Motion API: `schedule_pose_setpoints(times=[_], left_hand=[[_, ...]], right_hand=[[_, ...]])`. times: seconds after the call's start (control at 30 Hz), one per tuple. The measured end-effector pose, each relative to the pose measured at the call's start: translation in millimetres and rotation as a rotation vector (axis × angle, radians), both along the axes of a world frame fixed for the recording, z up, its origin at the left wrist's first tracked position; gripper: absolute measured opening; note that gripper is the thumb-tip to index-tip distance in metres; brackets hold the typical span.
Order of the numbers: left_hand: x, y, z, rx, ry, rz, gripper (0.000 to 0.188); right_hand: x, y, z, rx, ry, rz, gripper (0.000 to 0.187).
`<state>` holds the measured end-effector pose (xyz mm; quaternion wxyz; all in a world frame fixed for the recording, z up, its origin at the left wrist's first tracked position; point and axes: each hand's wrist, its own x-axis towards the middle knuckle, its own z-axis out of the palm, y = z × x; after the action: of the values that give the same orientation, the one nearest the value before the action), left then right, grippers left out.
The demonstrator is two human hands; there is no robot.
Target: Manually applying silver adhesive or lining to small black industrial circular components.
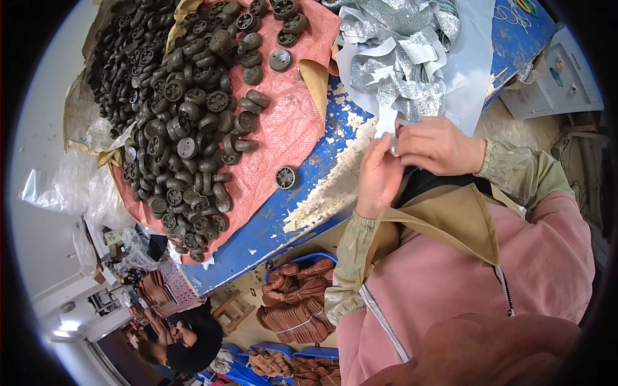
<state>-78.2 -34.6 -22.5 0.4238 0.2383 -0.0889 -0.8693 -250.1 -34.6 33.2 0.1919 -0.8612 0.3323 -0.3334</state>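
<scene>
My left hand (381,175) and my right hand (436,147) meet at the near edge of the blue table. The fingers of both are closed on the end of a glittery silver strip (387,122) with a white backing. What lies between the fingertips is mostly hidden by them. From there the strip runs up into a loose, tangled heap of silver strips (412,55) lying on a clear plastic sheet (475,71).
Left of my hands, a pile of small dark wheels (187,122) covers a pink woven sack (302,109). A single wheel (286,177) sits on the worn blue tabletop (244,248). Below are brown bundled pieces (296,321) in blue baskets. Another person (187,338) works at lower left.
</scene>
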Motion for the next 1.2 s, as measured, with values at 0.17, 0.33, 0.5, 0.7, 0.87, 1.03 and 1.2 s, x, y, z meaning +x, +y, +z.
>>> schedule_pose_setpoints(times=[0.17,0.33,0.5,0.7,0.87,1.03,1.2], left_hand=[[17,-3,10,-0.074,-0.249,-0.027,0.038],[58,2,31,-0.193,-0.346,-0.084,0.035],[61,14,49,-0.317,-0.627,0.071,0.034],[65,19,39,-0.224,-0.262,-0.077,0.039],[60,20,33,-0.246,-0.242,-0.260,0.048],[87,28,36,-0.453,-0.910,0.163,0.024],[142,8,16,-0.739,-2.058,0.533,0.046]], right_hand=[[-10,-16,-11,0.131,-0.108,-0.146,0.025],[-1,-24,-33,-0.019,0.057,-0.304,0.032],[12,-17,-20,0.057,-0.214,-0.327,0.020],[46,-11,-19,0.952,-0.763,0.138,0.025],[44,-29,-26,1.075,-0.670,0.483,0.015],[34,-30,-12,1.136,-0.750,0.258,0.009],[28,-32,9,1.097,-0.694,0.226,0.013]])
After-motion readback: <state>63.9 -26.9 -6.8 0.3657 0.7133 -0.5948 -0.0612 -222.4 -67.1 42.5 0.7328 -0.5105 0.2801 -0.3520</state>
